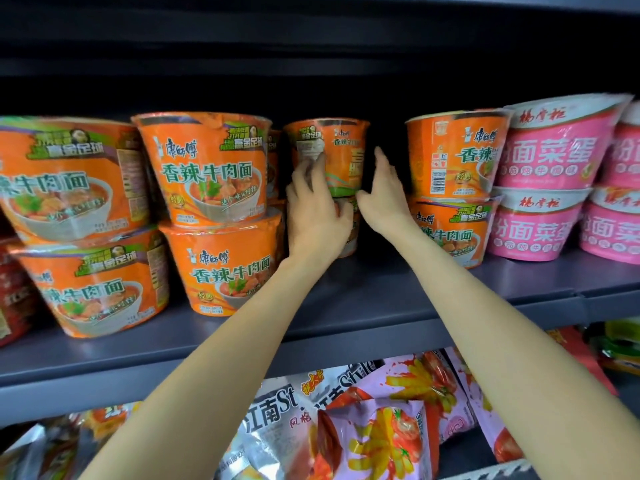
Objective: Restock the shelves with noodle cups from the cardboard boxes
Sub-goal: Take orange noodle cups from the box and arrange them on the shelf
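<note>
Both of my hands reach into the gap in the shelf row. My left hand [313, 209] lies against the front of the rear orange noodle cup [332, 154], fingers spread and pressed on its wrapper, while the thumb touches the cup beneath it [348, 223]. My right hand [384, 194] is held flat with straight fingers at the right side of the same upper cup, thumb pointing toward its base; neither hand curls around anything.

Position of the cup: it sits upright, set back from the front row, stacked on the lower cup, between two front stacks of orange cups. The left stack [211, 209] and the right stack [450, 188] each hold two cups, one on the other. Further left stands another orange pair [69, 220]. Pink cups [550, 174] are stacked just beside the right orange stack. All rest on the grey shelf [346, 313]. Snack bags [374, 420] fill the level below.
</note>
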The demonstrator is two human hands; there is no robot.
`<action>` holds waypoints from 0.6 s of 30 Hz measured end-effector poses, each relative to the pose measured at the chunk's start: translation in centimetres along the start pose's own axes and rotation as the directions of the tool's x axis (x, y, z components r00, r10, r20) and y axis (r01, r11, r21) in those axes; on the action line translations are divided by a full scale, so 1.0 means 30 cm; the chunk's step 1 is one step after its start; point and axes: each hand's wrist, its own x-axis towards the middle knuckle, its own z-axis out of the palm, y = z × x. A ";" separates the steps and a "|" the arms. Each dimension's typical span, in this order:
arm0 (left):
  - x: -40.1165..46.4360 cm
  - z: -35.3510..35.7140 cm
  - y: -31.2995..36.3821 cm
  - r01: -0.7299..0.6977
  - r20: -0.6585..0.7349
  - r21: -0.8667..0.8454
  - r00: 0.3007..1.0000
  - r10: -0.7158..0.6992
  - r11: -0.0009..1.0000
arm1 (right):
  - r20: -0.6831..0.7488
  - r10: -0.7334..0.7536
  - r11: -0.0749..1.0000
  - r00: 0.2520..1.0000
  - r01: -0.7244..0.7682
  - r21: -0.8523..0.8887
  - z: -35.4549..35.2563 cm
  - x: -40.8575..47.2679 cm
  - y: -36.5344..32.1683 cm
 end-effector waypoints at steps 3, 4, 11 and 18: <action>0.012 0.003 -0.006 0.038 0.067 -0.006 0.997 -0.038 0.999 | 0.115 -0.062 0.994 0.991 0.051 0.096 0.025 0.020 -0.008; 0.018 0.003 -0.010 0.061 0.095 -0.002 0.994 -0.060 0.998 | 0.116 -0.077 0.993 0.990 0.066 0.097 0.031 0.015 -0.003; 0.050 0.007 -0.035 0.200 0.160 -0.059 0.969 -0.188 0.978 | 0.041 -0.101 0.994 0.994 0.099 0.046 0.022 -0.008 0.017; 0.089 0.018 -0.038 0.327 0.159 -0.235 0.942 -0.295 0.916 | 0.056 -0.059 0.996 0.997 0.056 0.064 0.049 0.043 -0.026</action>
